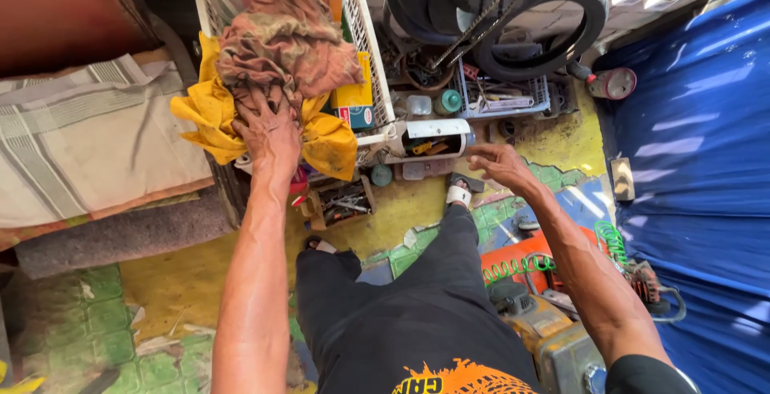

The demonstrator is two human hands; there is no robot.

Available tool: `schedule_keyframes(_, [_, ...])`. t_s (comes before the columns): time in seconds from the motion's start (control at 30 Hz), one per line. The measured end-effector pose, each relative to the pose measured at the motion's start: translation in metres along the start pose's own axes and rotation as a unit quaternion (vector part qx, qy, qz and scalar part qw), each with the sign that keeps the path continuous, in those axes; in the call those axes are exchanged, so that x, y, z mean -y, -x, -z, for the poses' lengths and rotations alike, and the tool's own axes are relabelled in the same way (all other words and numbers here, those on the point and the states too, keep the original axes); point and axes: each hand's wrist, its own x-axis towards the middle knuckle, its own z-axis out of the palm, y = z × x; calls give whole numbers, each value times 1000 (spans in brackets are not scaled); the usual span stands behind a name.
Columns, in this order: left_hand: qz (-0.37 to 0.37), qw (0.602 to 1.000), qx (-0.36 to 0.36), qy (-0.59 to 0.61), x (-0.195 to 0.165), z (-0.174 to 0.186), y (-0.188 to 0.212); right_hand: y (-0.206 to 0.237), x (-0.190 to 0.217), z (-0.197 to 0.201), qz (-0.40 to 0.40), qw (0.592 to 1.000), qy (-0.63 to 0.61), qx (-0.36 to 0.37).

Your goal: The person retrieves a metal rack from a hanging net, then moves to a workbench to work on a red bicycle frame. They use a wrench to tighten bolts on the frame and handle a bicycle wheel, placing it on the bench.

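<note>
My left hand (271, 131) reaches up and grips a dirty reddish-brown rag (287, 40) that hangs out of a white plastic basket (365, 37). A yellow cloth (210, 113) lies under the rag and drapes over the basket's edge. My right hand (499, 165) hovers out in front with fingers loosely spread, holding nothing, just beside a small white box (425, 139) with tools in it. My legs in black trousers and sandals stretch out below.
An orange and yellow power tool (536, 314) with a green coiled cable (613, 242) lies by my right leg. Rubber belts (553, 37) hang at the top. A blue tarp (698, 177) fills the right side. A small parts tray (341, 204) sits on the floor; striped fabric (88, 137) covers the left.
</note>
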Motion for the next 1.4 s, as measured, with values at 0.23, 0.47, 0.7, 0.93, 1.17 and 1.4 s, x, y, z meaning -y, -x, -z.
schedule_keyframes(0.23, [-7, 999, -42, 17, 16, -13, 5, 19, -23, -13, -26, 999, -20, -5])
schedule_keyframes(0.47, [-3, 998, -49, 29, 3, -2, 6, 21, -42, 49, -44, 998, -33, 14])
schedule_keyframes(0.7, [55, 996, -69, 14, -5, 10, 0, -31, -7, 101, -12, 1000, 7, 6])
schedule_keyframes(0.93, [73, 996, -6, 43, -13, 29, 3, -21, 44, 134, 118, 992, 31, -38])
schedule_keyframes(1.17, [46, 998, 38, 10, -19, 42, -7, 16, 133, 168, 228, 963, -7, -143])
schedule_keyframes(1.4, [28, 993, 118, 2, 2, 54, -16, 63, 189, 122, 277, 947, 5, -162])
